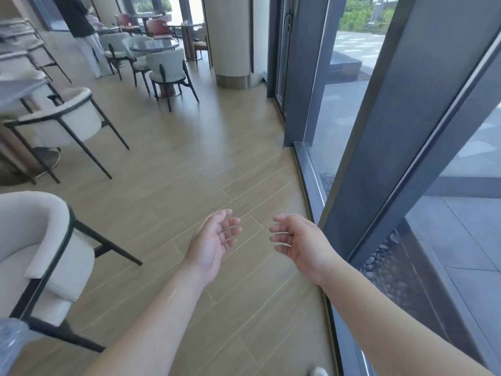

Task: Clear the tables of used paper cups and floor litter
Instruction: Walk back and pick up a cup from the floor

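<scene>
My left hand (212, 241) and my right hand (299, 241) are held out in front of me over the wooden floor (189, 164), palms facing each other, fingers loosely spread. Both hold nothing. I see no paper cup and no litter on the stretch of floor in view. A round table (153, 46) stands farther back on the left; its top shows nothing I can make out. The edge of another table (19, 89) shows at the far left.
White padded chairs stand at near left (35, 256), middle left (67, 118) and around the far table (166, 67). Dark window frames and glass (379, 147) run along the right. A round column (230, 39) stands ahead. A person (81, 25) stands at the back left.
</scene>
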The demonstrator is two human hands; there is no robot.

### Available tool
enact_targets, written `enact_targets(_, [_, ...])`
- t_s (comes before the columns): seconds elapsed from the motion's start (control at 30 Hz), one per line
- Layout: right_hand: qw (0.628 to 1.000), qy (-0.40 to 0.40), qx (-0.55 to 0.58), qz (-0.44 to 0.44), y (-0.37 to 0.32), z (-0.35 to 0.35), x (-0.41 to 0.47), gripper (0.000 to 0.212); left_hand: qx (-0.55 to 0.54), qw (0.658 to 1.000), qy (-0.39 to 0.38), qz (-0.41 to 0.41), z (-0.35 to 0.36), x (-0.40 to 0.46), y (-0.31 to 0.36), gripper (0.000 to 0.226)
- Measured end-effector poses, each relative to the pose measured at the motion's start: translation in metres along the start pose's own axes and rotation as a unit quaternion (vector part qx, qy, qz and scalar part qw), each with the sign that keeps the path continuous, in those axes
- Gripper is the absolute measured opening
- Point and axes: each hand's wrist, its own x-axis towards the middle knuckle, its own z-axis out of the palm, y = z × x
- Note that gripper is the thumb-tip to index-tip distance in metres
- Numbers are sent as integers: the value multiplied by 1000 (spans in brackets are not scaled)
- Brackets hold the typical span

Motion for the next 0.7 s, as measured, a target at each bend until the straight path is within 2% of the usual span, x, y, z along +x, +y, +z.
enact_targets(0.2, [996,-72,-14,42,-7,14,92,33,13,995,94,7,-9,56,4,24])
enact_targets(0.43, [978,-191,-58,62,-52,20,194,32,3,982,190,23,23,130,27,21])
enact_targets(0.7, [952,-278,-82,98,-68,43,267,22,-1,951,304,53,17,148,39,20])
